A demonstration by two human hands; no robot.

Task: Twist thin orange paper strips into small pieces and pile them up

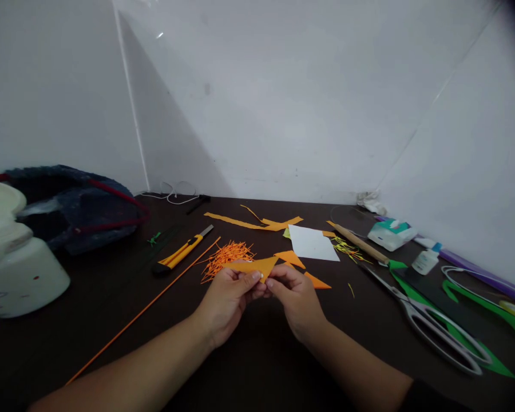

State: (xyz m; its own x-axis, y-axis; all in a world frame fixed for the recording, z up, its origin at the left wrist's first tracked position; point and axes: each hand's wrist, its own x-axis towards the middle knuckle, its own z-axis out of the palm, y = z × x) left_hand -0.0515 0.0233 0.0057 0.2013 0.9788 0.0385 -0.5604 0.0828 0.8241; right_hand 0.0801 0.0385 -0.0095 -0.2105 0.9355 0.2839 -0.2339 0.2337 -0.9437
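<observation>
Between my two hands is a folded piece of orange paper (264,265), its pointed corner towards the upper right. My left hand (229,297) pinches it with the thumb on top. My right hand (296,294) pinches its lower right edge, close to the left fingertips. A small white spot shows on the paper by the left thumb; I cannot tell what it is. Just behind lie a heap of thin orange strips (229,257) and orange paper triangles (316,281). Beyond the triangles rests a white paper sheet (313,243).
To the left are a yellow box cutter (182,250), a long orange stick (148,304), a white jar (26,269) and a dark basket (98,212). On the right lie large scissors (424,320), a small glue bottle (426,260) and green paper (491,357). A wall stands behind.
</observation>
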